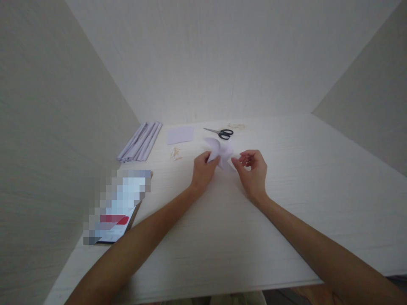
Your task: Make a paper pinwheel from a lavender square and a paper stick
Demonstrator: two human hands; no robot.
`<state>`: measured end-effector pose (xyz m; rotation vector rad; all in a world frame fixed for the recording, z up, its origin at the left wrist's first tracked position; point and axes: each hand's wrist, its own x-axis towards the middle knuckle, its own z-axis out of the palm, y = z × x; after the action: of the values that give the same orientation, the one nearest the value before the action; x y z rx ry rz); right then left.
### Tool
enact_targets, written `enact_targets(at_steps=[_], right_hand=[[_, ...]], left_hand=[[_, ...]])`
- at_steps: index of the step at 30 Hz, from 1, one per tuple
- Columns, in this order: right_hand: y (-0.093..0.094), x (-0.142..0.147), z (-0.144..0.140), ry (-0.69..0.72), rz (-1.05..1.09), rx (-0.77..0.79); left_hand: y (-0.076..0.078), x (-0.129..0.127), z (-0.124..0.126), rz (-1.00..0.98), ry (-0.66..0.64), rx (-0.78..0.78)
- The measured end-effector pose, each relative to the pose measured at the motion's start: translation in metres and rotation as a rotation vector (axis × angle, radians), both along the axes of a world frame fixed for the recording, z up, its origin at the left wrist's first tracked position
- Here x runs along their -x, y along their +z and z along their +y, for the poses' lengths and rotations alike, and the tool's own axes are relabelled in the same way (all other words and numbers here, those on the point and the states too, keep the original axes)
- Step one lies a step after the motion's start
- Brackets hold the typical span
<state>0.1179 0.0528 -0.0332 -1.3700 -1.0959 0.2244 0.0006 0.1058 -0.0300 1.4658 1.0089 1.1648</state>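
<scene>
My left hand (205, 169) is closed, thumb and fingers pinching a pale lilac paper pinwheel (215, 148) near its middle. The paper's blades curve outward and look slightly blurred. To the right of the pinwheel, my right hand (254, 171) has its fingers loosely curled, with a gap between thumb and fingertips. Nothing shows between them, and the thumb tip is close to the paper's right edge. Just beyond the pinwheel, black-handled scissors (225, 134) lie on the white table, blades pointing left.
Several rolled lilac paper tubes (140, 143) lie at the back left, beside a flat lilac sheet (180, 135). Small pale pieces (176, 153) sit nearer, others (236, 126) behind the scissors. A blurred-out phone (122, 207) rests left of my forearm. Pale walls (203, 63) enclose the table.
</scene>
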Motion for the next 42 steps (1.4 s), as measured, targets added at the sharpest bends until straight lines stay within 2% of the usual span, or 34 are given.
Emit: enact_targets(at_steps=[4, 7, 9, 14, 17, 21, 25, 28, 31, 32, 36, 39, 42], right_hand=[[0.001, -0.001, -0.002, -0.011, -0.019, 0.019], [-0.001, -0.002, -0.001, 0.053, -0.104, 0.105], [-0.005, -0.002, 0.004, 0.114, -0.179, 0.157], [-0.015, 0.001, 0.036, 0.207, -0.564, 0.277], [-0.012, 0.012, 0.054, 0.233, -0.678, 0.339], [-0.006, 0.032, 0.066, 0.257, -0.836, 0.394], [-0.006, 0.040, 0.069, 0.281, -0.822, 0.416], [-0.006, 0.026, 0.061, 0.283, -0.776, 0.401], [-0.003, -0.001, 0.045, 0.252, -0.689, 0.386], [-0.002, -0.011, 0.038, 0.245, -0.641, 0.371], [0.004, -0.039, 0.014, 0.302, -0.142, 0.165], [0.009, -0.038, 0.003, 0.295, 0.121, 0.038], [0.009, -0.023, 0.001, 0.234, 0.161, -0.040]], left_hand=[[0.028, 0.019, 0.022, -0.237, 0.150, 0.027], [0.054, 0.035, 0.032, -0.370, 0.196, -0.011], [0.066, 0.043, 0.036, -0.407, 0.214, -0.025], [0.076, 0.049, 0.035, -0.442, 0.233, -0.041], [0.077, 0.046, 0.031, -0.467, 0.224, -0.030], [0.075, 0.040, 0.024, -0.492, 0.190, 0.008], [0.070, 0.033, 0.019, -0.481, 0.144, 0.060], [0.061, 0.026, 0.016, -0.426, 0.115, 0.076], [0.043, 0.018, 0.013, -0.344, 0.062, 0.078], [0.036, 0.015, 0.012, -0.305, 0.046, 0.079], [0.007, 0.007, 0.007, -0.163, -0.037, 0.096], [-0.004, 0.005, 0.005, -0.093, -0.059, 0.091], [-0.006, 0.006, 0.002, -0.025, -0.053, 0.076]])
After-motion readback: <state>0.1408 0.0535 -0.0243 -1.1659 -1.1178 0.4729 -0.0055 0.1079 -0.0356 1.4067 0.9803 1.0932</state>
